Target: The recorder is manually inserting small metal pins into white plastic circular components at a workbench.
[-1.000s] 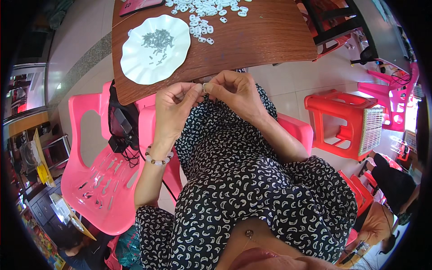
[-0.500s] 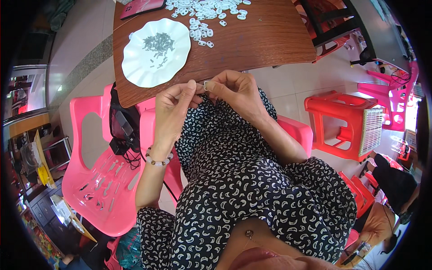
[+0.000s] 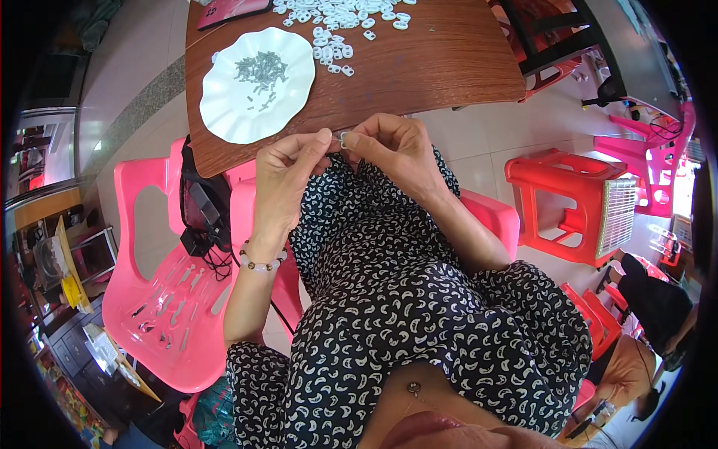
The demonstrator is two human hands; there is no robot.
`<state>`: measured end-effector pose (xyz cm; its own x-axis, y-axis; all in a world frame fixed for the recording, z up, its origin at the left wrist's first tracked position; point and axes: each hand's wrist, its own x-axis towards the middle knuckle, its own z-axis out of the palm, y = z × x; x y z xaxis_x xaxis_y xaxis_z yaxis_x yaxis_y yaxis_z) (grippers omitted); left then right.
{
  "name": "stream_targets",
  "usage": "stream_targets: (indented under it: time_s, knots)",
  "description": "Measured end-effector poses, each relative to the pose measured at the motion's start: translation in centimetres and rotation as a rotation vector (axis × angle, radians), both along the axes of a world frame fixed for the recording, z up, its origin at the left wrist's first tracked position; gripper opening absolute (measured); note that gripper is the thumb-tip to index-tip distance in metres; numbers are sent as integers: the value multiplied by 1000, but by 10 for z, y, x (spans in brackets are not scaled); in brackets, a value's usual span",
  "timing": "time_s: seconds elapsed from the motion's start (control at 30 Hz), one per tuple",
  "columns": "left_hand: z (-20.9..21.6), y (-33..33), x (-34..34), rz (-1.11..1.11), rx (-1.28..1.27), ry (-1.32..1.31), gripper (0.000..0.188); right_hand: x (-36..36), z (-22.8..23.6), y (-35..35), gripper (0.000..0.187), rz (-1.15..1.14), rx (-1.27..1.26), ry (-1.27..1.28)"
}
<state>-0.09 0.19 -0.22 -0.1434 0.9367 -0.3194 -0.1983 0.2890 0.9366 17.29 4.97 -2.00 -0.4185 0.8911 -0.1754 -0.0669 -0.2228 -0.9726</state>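
Step in hand, as judged: two-handed fingertip work on one small white piece, held up beside the near edge of the brown table.

Right hand, 3 to 4 o'clock of the piece: thumb and forefinger pinch it. Left hand, 8 o'clock: thumb and forefinger closed together just beside it; whether they grip a sliver of something, cannot tell.

Stock: white scalloped plate at 10 o'clock, carrying small grey rods; loose white pieces at 12 o'clock.

Next move seems to call for a steady right pinch and fine left-fingertip alignment; a slip could drop the piece toward the lap.
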Motion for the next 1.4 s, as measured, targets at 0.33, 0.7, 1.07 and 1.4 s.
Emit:
stream_targets:
  time_s: [0.33, 0.7, 1.07, 1.4]
  knots:
    - [-10, -2, 0, 12, -4, -111, 16, 0, 2, -1, 16, 43, -9, -65]
    - [-11, -4, 5, 71, -72, -250, 17, -2, -1, -1, 16, 24, -37, -31]
    - [1, 5, -4, 16, -62, -246, 25, 3, -4, 3, 20, -37, 4, 42]
    - [-1, 46, -12, -11, 259, 532, 13, 17, 14, 6, 14, -76, -93, 0]
